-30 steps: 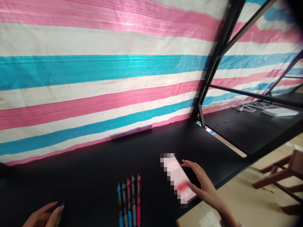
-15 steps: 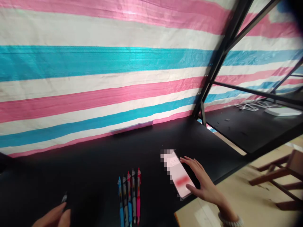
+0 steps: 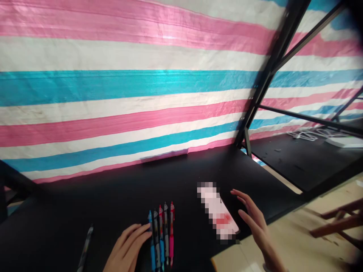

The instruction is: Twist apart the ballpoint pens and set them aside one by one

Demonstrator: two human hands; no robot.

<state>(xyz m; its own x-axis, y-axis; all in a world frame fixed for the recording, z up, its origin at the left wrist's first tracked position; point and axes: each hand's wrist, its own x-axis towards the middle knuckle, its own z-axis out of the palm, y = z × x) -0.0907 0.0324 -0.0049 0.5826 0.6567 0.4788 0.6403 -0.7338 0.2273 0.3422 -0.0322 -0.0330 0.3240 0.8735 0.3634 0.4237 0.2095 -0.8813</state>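
Several pens (image 3: 161,240) lie side by side on the black table (image 3: 119,196), with blue, grey and pink grips. The fingertips of my left hand (image 3: 127,245) are at the leftmost blue pen (image 3: 152,241), fingers extended and slightly bent. Farther left, a single dark pen (image 3: 86,247) lies apart on the table. A phone (image 3: 218,211) with a light pink screen, partly pixelated, rests to the right of the row. Just right of the phone is my right hand (image 3: 252,217), thumb and fingers apart, holding nothing.
Behind the table hangs a striped pink, white and blue sheet (image 3: 127,117). A black metal frame (image 3: 262,83) stands at the right. Beyond it are a white device (image 3: 344,142) and cables (image 3: 309,134) on another black surface. A wooden stool (image 3: 337,223) is at lower right.
My left hand has let go of the dark pen, now lying on the table, and moved right to the row. My right hand has drawn away from the phone. The view has shifted slightly.
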